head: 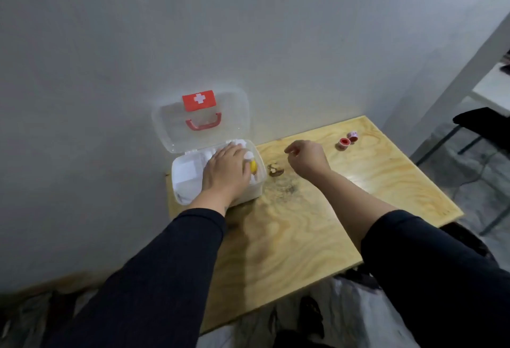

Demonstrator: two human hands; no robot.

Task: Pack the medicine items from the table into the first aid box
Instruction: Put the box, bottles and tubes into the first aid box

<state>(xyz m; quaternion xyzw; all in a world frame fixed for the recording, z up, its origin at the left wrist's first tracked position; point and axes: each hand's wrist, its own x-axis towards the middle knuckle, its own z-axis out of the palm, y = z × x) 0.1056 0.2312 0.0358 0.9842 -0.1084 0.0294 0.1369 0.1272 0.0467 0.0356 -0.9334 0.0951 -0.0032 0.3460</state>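
Observation:
The white first aid box [182,179] stands open at the table's far left corner, its clear lid [200,118] with a red cross label and red handle leaning on the wall. My left hand [226,174] lies flat inside the box, pressing on white items and a yellow-and-white bottle [252,164] by the right wall. My right hand [307,158] hovers over the table just right of the box, fingers loosely curled and holding nothing. Two small tape rolls, one red [344,142] and one pink [353,135], sit at the far right of the table.
A small brown object [275,169] lies on the wooden table [358,196] between the box and my right hand. A grey wall runs behind the table. A black chair [480,124] stands to the right, and bags lie on the floor below.

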